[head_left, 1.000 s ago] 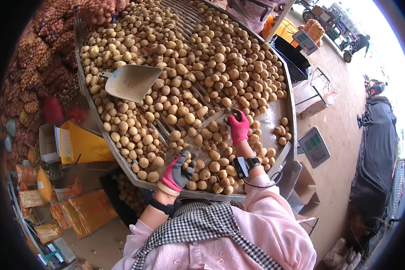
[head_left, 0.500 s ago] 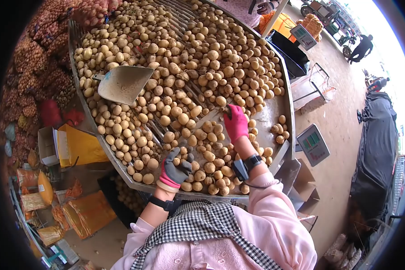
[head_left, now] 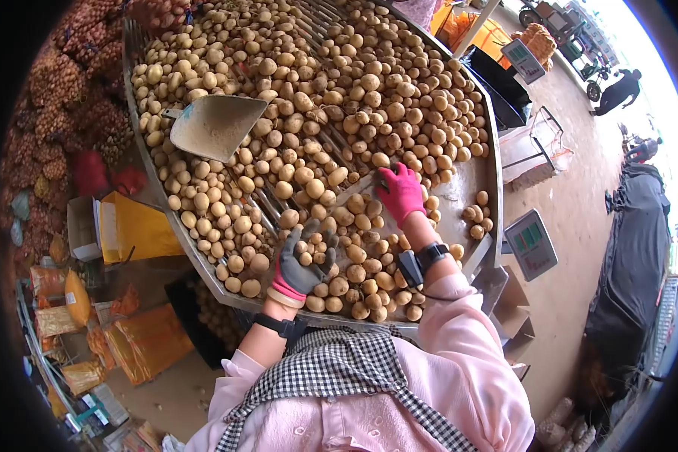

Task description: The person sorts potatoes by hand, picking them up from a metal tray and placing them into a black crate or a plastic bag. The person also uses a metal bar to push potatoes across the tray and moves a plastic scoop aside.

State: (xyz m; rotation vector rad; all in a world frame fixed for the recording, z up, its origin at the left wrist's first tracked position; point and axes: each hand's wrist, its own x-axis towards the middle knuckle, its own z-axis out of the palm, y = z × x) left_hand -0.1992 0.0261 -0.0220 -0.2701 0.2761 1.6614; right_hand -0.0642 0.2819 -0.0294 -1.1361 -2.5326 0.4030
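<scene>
My left hand, in a grey and pink glove, is cupped palm up with several small potatoes in it. Its fingers curl up around them. My right hand, in a bright pink glove, is back up over the sorting table, fingers apart and bent down beside a potato. Its fingertips and palm are hidden. Loose potatoes cover most of the slatted metal table, and a small cluster of potatoes lies apart at the right.
A metal scoop rests on the potatoes at the left. Filled mesh sacks are piled beyond the table's left side. At the right stand digital scales and a cardboard box. A person in dark clothes is far off.
My left hand has turned its palm more upward, and more small potatoes show in it. My right hand has rotated back up, with its fingers lower and more spread. The view has shifted slightly.
</scene>
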